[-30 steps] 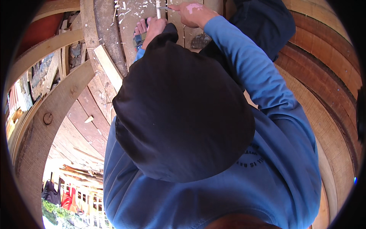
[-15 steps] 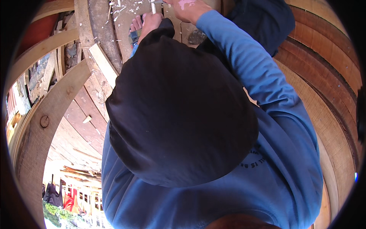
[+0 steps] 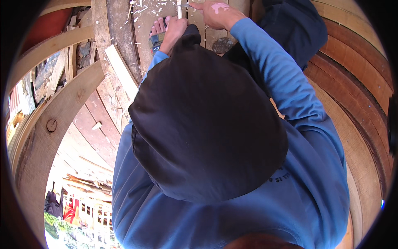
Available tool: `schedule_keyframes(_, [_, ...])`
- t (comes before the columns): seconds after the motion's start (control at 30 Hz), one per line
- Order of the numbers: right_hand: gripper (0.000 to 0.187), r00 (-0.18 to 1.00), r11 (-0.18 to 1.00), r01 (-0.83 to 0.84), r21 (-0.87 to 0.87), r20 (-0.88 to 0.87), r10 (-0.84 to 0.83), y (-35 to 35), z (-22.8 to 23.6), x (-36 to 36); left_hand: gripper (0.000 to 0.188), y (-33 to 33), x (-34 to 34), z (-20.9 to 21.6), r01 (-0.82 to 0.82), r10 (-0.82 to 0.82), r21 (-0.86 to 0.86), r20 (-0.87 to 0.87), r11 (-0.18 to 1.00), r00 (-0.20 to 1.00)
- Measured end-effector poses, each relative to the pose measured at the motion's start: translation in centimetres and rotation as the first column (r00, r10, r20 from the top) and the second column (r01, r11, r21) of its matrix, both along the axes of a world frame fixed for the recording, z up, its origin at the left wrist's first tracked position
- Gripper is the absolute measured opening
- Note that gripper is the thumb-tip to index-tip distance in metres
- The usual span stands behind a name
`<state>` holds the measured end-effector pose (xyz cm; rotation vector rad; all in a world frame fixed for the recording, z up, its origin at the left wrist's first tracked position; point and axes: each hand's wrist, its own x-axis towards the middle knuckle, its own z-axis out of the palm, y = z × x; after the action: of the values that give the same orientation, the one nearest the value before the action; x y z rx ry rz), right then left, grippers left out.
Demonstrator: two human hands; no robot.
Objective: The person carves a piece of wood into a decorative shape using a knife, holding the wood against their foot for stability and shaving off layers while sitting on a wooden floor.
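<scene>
In my head view, my left hand (image 3: 176,26) is closed round a pale stick (image 3: 179,11) beside a foot (image 3: 157,27), probably to keep it still, while my right hand (image 3: 220,15) grips a thin blade (image 3: 186,5) against it.

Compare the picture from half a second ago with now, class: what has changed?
The right hand and its blade have drawn slightly rightward; the pale board also sits further right in the picture, so the view likely shifted too. Nothing was let go: the left hand still holds the pale stick.
</scene>
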<state>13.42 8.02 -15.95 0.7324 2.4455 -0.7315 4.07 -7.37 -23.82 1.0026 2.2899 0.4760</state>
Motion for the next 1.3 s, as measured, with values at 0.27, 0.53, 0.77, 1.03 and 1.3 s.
schedule_keyframes(0.27, [0.050,0.996,0.999,-0.026,0.047,-0.082,0.030,-0.1,-0.8,-0.2,0.011,0.0,-0.1,-3.1,-0.021,0.024,0.024,-0.111,0.999,0.994])
schedule_keyframes(0.53, [0.045,0.991,0.989,0.102,0.107,-0.103,-0.091,-0.5,-3.3,-0.6,0.016,0.8,-0.5,-2.5,0.027,-0.025,-0.025,0.093,0.999,0.995])
schedule_keyframes(0.77, [0.063,1.000,0.997,0.023,0.068,0.019,-0.024,-1.0,-2.0,0.3,0.028,0.8,-0.4,-3.1,-0.021,0.010,0.095,0.115,0.995,0.993])
schedule_keyframes(1.03, [0.046,0.987,0.997,0.056,0.053,-0.155,-0.048,-0.3,-3.0,0.1,0.015,0.8,-1.2,-5.4,0.133,-0.144,-0.167,-0.059,0.977,0.988])
schedule_keyframes(1.3, [0.045,0.989,0.994,0.094,0.049,-0.123,-0.087,-0.7,-3.9,-0.2,0.017,0.2,0.1,1.2,0.122,-0.124,-0.021,-0.095,0.992,0.988])
